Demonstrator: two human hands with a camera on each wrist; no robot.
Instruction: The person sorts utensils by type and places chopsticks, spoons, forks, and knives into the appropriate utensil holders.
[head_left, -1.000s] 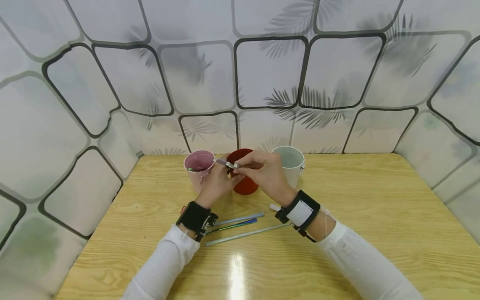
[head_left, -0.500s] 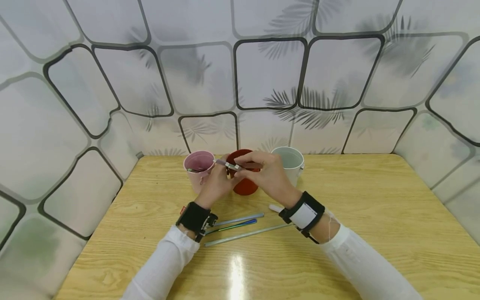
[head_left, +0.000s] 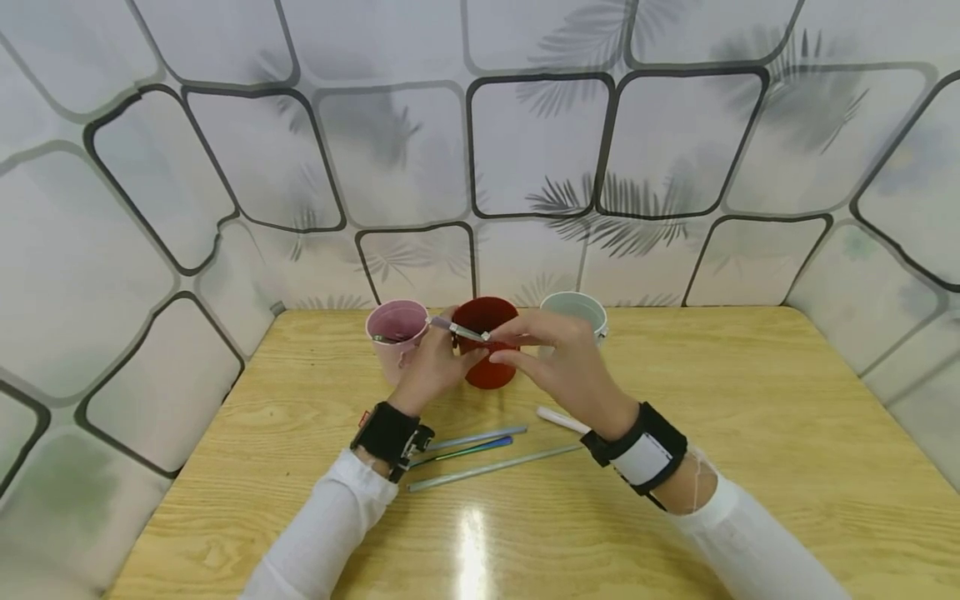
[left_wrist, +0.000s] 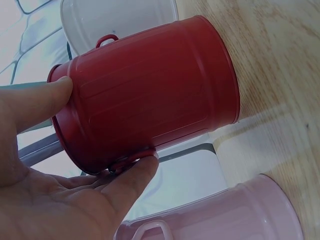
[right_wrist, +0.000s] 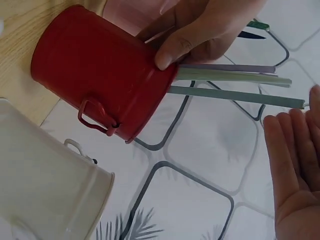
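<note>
A small red bucket (head_left: 491,372) stands on the table, and my left hand (head_left: 435,364) grips it by the rim. In the left wrist view the thumb presses the outside near the rim while a fingertip rests by the side handle (left_wrist: 132,159). Several thin sticks poke out of the bucket in the right wrist view: a purple one (right_wrist: 235,68), a pale green one (right_wrist: 240,77) and a darker green one (right_wrist: 240,96). My right hand (head_left: 573,358) is close to the sticks' upper ends, its fingertips right at the darker green stick's tip, thumb and forefinger spread apart.
A pink bucket (head_left: 390,360) with thin items in it stands left of the red one, a white bucket (head_left: 573,307) to the right. Nearer me lie greyish sticks (head_left: 491,472), a blue-green slender item (head_left: 472,450) and a white stick-like item (head_left: 561,419).
My right hand has shifted right and a little nearer me, its thumb and forefinger parting from the stick ends. The left hand keeps its hold on the red bucket.
</note>
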